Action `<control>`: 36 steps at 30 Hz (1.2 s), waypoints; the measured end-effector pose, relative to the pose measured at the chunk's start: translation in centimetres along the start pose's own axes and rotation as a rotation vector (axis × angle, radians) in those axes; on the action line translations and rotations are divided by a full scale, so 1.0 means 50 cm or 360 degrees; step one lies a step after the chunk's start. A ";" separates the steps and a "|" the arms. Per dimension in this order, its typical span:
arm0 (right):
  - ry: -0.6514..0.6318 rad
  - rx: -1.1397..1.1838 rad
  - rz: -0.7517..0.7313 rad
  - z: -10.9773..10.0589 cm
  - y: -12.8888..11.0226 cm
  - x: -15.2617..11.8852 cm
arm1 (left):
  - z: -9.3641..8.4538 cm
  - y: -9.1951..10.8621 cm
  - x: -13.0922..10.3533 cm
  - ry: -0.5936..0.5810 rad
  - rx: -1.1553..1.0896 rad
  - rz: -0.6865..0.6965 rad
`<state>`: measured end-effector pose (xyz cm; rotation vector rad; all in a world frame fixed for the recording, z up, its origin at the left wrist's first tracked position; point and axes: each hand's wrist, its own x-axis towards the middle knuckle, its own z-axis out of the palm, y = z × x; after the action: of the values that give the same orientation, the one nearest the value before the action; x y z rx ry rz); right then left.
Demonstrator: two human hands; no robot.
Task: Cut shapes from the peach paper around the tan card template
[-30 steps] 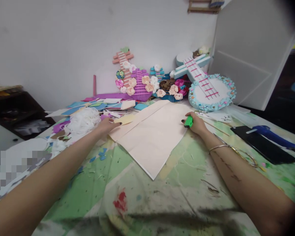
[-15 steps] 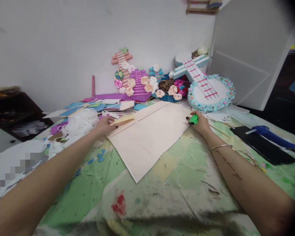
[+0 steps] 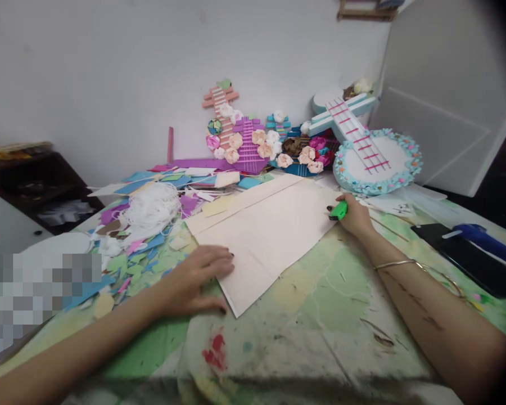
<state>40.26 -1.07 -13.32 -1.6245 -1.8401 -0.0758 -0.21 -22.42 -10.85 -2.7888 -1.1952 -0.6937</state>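
A large cream sheet of paper (image 3: 261, 236) lies flat on the table, one corner pointing towards me. A straight line or fold runs across its far part. My left hand (image 3: 202, 275) is open, its fingertips on the sheet's near left edge and its thumb apart on the cloth. At the sheet's right corner, my right hand (image 3: 358, 216) is closed around a small green utility knife (image 3: 339, 210); no blade shows. A small yellowish piece of paper (image 3: 215, 206) lies by the sheet's far left part.
Paper scraps (image 3: 139, 261) and a bundle of white string (image 3: 154, 205) lie to the left. Decorated model instruments (image 3: 375, 160) stand at the back by the wall. On the right, a blue glue gun (image 3: 484, 242) rests over a black flat device (image 3: 451, 256). A patterned cloth (image 3: 329, 287) covers the table.
My left hand has let go of the yellowish paper and moved nearer, onto the sheet's near left edge. My right hand keeps its hold. The view has shifted slightly left.
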 end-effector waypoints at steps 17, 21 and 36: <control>0.0022 -0.0235 0.0175 -0.030 -0.015 -0.009 | 0.002 0.080 0.014 -0.0210 0.0025 0.0212; -0.0064 -0.0166 0.0071 -0.013 -0.022 -0.014 | 0.002 0.071 0.038 -0.0252 -0.0076 0.0174; -0.0269 0.0321 -0.0344 -0.024 -0.136 -0.055 | 0.033 0.068 0.104 0.0089 0.0200 0.0639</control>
<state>34.66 -5.51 -11.21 -1.3245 -2.0742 0.1527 5.92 -20.96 -9.70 -2.7540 -0.6125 -0.6286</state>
